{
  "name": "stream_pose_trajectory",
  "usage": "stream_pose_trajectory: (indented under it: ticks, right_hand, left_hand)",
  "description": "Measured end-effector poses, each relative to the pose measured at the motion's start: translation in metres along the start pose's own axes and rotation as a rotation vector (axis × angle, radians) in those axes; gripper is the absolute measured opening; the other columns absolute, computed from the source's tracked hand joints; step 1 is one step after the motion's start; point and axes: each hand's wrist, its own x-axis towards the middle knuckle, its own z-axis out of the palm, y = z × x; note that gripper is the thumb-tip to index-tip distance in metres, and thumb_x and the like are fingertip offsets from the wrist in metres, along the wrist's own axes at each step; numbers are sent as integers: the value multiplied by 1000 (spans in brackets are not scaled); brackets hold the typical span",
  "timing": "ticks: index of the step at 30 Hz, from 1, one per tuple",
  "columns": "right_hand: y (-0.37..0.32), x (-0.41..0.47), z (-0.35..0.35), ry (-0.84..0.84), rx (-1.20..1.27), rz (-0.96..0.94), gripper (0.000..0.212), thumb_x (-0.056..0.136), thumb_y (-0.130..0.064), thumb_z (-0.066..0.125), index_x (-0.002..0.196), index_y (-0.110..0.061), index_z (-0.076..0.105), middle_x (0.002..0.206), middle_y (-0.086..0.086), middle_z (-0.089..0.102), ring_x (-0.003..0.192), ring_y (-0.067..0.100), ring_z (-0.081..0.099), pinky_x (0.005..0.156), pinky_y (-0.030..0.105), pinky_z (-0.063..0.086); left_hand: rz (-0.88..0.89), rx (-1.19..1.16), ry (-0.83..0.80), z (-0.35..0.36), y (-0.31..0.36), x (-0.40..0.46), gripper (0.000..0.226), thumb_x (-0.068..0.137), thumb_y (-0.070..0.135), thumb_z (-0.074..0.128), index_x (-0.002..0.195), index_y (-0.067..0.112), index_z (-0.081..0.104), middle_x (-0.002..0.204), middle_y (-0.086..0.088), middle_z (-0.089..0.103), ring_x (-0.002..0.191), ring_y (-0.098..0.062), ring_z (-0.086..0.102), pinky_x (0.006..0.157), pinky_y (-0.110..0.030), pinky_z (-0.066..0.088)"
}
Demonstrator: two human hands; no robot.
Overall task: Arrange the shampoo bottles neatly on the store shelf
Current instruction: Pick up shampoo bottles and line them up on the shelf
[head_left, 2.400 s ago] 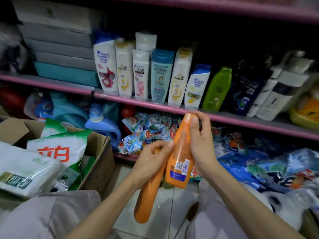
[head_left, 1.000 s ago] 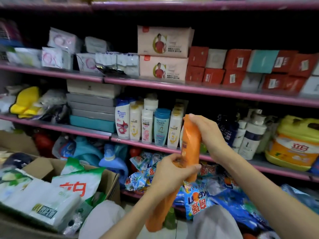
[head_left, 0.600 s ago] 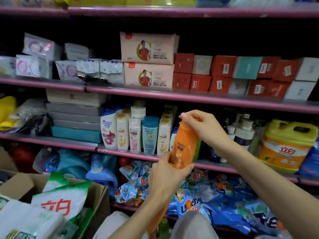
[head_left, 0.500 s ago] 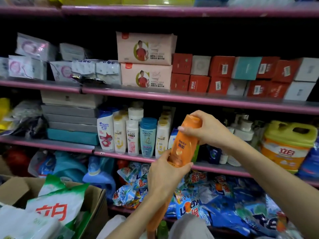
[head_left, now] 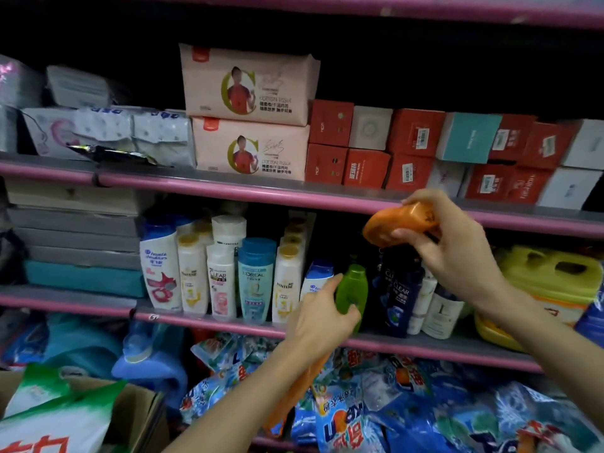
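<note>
Right hand [head_left: 454, 246] is gripping an orange bottle [head_left: 397, 223], tipped, above dark bottles [head_left: 397, 289] on the middle shelf [head_left: 212, 322]. Left hand [head_left: 322, 318] is clutching a second orange bottle [head_left: 294, 397] low, fingers touching the green bottle [head_left: 353, 286].

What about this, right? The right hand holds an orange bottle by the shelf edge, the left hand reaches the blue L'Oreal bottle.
In the head view the left hand is at the green bottle, not the L'Oreal bottle, and grips a second orange bottle. The right hand holds an orange bottle by the shelf edge.
</note>
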Motion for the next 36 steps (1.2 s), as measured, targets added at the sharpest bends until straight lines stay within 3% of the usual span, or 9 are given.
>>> stream_pose_trajectory:
  ticks: [4, 7, 10, 16, 20, 24, 27, 30, 36]
  right_hand:
    - [21, -3, 23, -137, -68, -69, 47, 79, -21, 74, 121, -8, 56, 108, 2, 60, 88, 27, 63, 75, 34, 51]
    - [31, -2, 44, -207, -211, -133, 48, 81, -24, 73, 123, -9, 57, 123, 5, 60, 87, 34, 68, 63, 45, 57]
    - [41, 3, 61, -212, -302, -112, 47, 82, -30, 71, 124, -13, 57, 123, 2, 61, 78, 34, 69, 54, 44, 55]
    - [62, 13, 96, -328, -218, 134, 48, 87, -38, 63, 129, -21, 47, 112, 7, 62, 95, 35, 63, 76, 43, 52]
    - [81, 24, 118, -416, -126, 268, 51, 90, -28, 62, 135, -18, 41, 122, 13, 58, 111, 35, 58, 90, 36, 47]
    - [102, 43, 133, -669, -86, 387, 53, 94, -24, 57, 141, -12, 37, 140, 10, 49, 127, 26, 48, 97, 23, 36]
    - [114, 51, 136, -770, -67, 392, 50, 90, -25, 63, 136, -16, 47, 137, 5, 52, 121, 19, 51, 90, 16, 35]
    - [119, 51, 138, -809, -23, 373, 41, 87, -22, 67, 126, -20, 56, 126, 3, 59, 104, 12, 54, 85, 18, 40]
    - [119, 52, 142, -882, 21, 354, 41, 83, -10, 67, 121, -23, 60, 122, 0, 61, 103, 10, 55, 84, 18, 43]
  left_hand:
    - [60, 170, -37, 14, 9, 19, 80, 81, 41, 46, 146, 47, 0, 68, -3, 59, 65, -26, 59, 53, -32, 45]
    - [66, 232, -48, 24, 12, 33, 84, 83, 39, 48, 145, 49, -8, 84, -11, 65, 80, -34, 63, 65, -38, 49]
    - [62, 281, -50, 29, 10, 43, 84, 84, 37, 49, 147, 44, -6, 91, -13, 65, 85, -36, 63, 69, -41, 49]
    - [97, 304, -22, 40, -7, 48, 77, 86, 35, 43, 148, 39, -2, 82, -13, 63, 75, -35, 62, 63, -38, 48]
    - [113, 309, -14, 42, -16, 48, 76, 88, 35, 41, 147, 43, -5, 79, -13, 63, 72, -34, 61, 63, -37, 48]
    - [120, 308, -3, 41, -21, 48, 76, 88, 35, 41, 145, 47, -8, 73, -7, 54, 65, -29, 52, 60, -35, 43]
    - [106, 298, -12, 42, -22, 49, 77, 88, 36, 41, 144, 49, -10, 77, -8, 59, 71, -31, 57, 64, -38, 47]
    - [103, 303, -9, 43, -22, 50, 77, 88, 36, 41, 145, 48, -8, 74, -8, 56, 74, -32, 60, 64, -37, 45]
    - [88, 280, -20, 43, -19, 49, 76, 87, 35, 41, 145, 49, -5, 71, -6, 54, 74, -33, 60, 67, -38, 47]
